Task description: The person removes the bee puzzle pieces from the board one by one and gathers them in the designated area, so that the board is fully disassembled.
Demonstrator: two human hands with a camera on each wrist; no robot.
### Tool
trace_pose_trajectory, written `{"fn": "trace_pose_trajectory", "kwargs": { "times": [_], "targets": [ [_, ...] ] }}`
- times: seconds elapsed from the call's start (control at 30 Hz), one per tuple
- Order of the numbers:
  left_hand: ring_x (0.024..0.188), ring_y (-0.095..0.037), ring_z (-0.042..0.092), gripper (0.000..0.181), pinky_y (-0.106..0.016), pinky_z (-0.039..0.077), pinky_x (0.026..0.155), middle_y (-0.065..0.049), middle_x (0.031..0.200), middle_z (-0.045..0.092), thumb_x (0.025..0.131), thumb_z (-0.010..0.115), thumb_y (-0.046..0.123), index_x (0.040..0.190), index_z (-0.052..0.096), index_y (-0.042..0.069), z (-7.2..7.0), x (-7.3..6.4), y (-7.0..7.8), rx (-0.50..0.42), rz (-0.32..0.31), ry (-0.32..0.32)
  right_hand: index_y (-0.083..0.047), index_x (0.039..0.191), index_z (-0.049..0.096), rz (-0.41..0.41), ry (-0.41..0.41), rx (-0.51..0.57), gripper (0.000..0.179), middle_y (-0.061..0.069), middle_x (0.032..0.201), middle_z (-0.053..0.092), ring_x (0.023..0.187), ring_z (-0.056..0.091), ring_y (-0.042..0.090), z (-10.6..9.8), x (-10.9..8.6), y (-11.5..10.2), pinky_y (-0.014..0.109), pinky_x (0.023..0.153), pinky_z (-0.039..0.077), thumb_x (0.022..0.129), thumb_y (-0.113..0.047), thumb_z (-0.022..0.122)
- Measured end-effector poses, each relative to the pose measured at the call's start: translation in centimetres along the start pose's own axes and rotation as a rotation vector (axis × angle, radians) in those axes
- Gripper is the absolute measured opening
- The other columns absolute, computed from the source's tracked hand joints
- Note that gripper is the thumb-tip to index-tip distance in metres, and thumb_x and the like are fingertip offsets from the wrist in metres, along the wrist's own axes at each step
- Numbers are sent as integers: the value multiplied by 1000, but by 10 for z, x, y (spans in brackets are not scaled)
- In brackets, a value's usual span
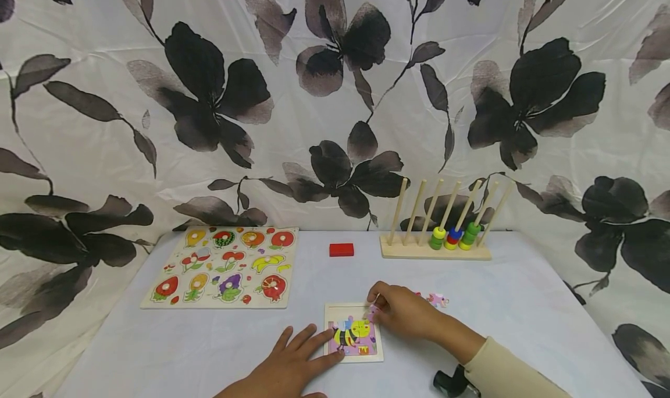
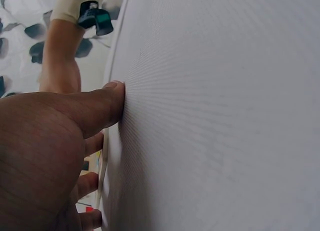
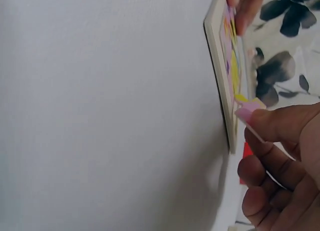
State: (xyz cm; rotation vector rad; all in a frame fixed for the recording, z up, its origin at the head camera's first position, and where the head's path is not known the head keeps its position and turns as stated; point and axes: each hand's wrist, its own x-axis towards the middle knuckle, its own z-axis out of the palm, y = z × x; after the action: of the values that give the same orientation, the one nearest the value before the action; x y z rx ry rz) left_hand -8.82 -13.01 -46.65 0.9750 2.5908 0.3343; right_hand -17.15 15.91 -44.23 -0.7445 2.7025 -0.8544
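Note:
A small bee jigsaw puzzle (image 1: 352,337) lies in a pale wooden frame (image 1: 373,357) near the middle of the table. Over the frame's upper right corner, my right hand (image 1: 405,312) pinches a pink puzzle piece (image 3: 254,107) between thumb and forefinger. The piece sits right at the puzzle's edge; whether it touches the tray bottom I cannot tell. My left hand (image 1: 293,363) has its fingers spread, with fingertips resting on the puzzle's left side. Loose pink puzzle pieces (image 1: 437,299) lie behind the right hand, partly hidden by it.
A fruit peg board (image 1: 220,300) lies at the back left. A red block (image 1: 341,249) sits behind the puzzle. Toward the back right stands a wooden peg rack (image 1: 434,251) with coloured rings. A floral cloth (image 1: 335,113) hangs behind the white table.

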Motion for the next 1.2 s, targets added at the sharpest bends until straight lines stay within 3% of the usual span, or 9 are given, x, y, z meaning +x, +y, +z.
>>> {"fn": "trace_pose_trajectory", "kwargs": {
  "times": [0.23, 0.53, 1.2],
  "targets": [
    [149, -34, 26, 69, -75, 23, 110, 9, 167, 24, 92, 58, 68, 155, 38, 48, 1, 0, -1, -5, 2, -3, -17, 99, 65, 10, 75, 55, 15, -13, 86, 61, 81, 57, 10, -12, -8, 15, 27, 72, 51, 92, -10, 76],
    [148, -34, 28, 69, -74, 25, 110, 8, 166, 25, 92, 59, 67, 156, 39, 47, -1, -1, 0, 11, 0, 4, -15, 98, 69, 19, 144, 78, 9, -11, 84, 63, 81, 58, 10, -34, -21, 40, 27, 71, 50, 94, -7, 72],
    [148, -33, 28, 70, -74, 25, 110, 8, 166, 25, 92, 60, 65, 156, 40, 46, -2, -1, 2, 21, 3, 6, -11, 103, 72, 37, 160, 56, 7, -10, 87, 65, 83, 60, 10, -65, -45, 80, 28, 72, 51, 97, -9, 69]
  ]
}}
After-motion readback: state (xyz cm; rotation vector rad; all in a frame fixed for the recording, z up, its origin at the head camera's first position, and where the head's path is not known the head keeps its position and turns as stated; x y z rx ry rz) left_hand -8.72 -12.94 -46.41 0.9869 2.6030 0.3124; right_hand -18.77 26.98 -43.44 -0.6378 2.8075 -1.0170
